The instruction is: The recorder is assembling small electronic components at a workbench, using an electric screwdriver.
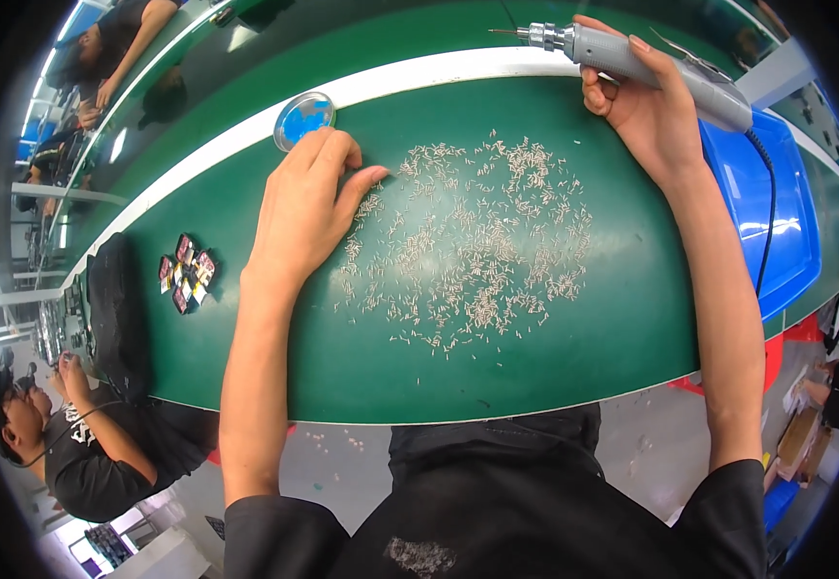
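My right hand (646,111) is wrapped round a grey pen-shaped rotary tool (622,56), raised over the far right of the table. A thin bit sticks out leftward from its silver chuck, and a black cord (765,193) trails from its rear end. My left hand (308,198) is beside a small round clear dish (282,133) with blue pieces (306,120) in it. Its thumb stands apart from the bent fingers, and no object shows between them. Whether the fingertips touch the dish is hidden. Many tiny silvery pins or screws (482,256) lie scattered between my forearms.
On the green table (632,328), small dark-and-red packs (188,273) lie left of my forearm, with a black bag (115,309) beyond. A blue tray (796,222) stands at the right. Across the far side runs a white raised edge (410,75). A co-worker (91,444) sits at left.
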Demonstrator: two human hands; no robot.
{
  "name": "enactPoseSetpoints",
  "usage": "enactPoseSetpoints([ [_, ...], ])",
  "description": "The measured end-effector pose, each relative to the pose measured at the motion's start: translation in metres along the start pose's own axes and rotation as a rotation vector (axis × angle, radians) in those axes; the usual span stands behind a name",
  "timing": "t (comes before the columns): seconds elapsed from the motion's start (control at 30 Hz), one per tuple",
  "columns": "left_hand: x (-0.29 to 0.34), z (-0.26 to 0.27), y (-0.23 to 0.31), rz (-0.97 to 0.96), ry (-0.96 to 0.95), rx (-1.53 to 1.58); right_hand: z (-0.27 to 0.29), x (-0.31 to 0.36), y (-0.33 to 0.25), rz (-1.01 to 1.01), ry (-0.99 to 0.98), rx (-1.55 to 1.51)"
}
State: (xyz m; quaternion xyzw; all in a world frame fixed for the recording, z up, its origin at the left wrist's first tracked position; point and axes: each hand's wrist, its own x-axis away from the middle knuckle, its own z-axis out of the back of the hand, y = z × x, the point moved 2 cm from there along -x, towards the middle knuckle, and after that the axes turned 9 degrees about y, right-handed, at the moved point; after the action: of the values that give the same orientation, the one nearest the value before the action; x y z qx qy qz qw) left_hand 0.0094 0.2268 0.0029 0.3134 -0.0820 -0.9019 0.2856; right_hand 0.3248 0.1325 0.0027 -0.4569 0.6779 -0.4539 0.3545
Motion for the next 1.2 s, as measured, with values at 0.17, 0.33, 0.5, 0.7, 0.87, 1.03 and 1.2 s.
enactPoseSetpoints([
  [0.17, 0.001, 0.002, -0.004, 0.084, -0.018, 0.076, 0.000, 0.004, 0.002, 0.008, 0.078, -0.152],
  [0.33, 0.003, 0.005, 0.005, 0.056, -0.043, 0.050, 0.001, 0.003, 0.002, -0.001, 0.086, -0.155],
  [0.5, 0.005, 0.004, 0.000, 0.095, -0.014, 0.129, 0.002, 0.003, 0.002, 0.014, 0.074, -0.137],
  [0.7, 0.005, 0.005, 0.000, 0.060, -0.010, 0.086, -0.007, 0.007, -0.007, -0.005, 0.001, -0.161],
  [0.87, 0.003, 0.005, 0.000, 0.095, -0.029, 0.130, 0.003, 0.002, 0.001, 0.011, 0.055, -0.131],
  [1.03, 0.002, 0.009, 0.005, 0.046, -0.038, 0.085, 0.003, 0.002, 0.002, 0.001, 0.037, -0.150],
  [1.2, 0.008, 0.017, 0.003, 0.229, -0.083, 0.171, -0.001, 0.002, 0.004, -0.016, 0.042, -0.179],
])
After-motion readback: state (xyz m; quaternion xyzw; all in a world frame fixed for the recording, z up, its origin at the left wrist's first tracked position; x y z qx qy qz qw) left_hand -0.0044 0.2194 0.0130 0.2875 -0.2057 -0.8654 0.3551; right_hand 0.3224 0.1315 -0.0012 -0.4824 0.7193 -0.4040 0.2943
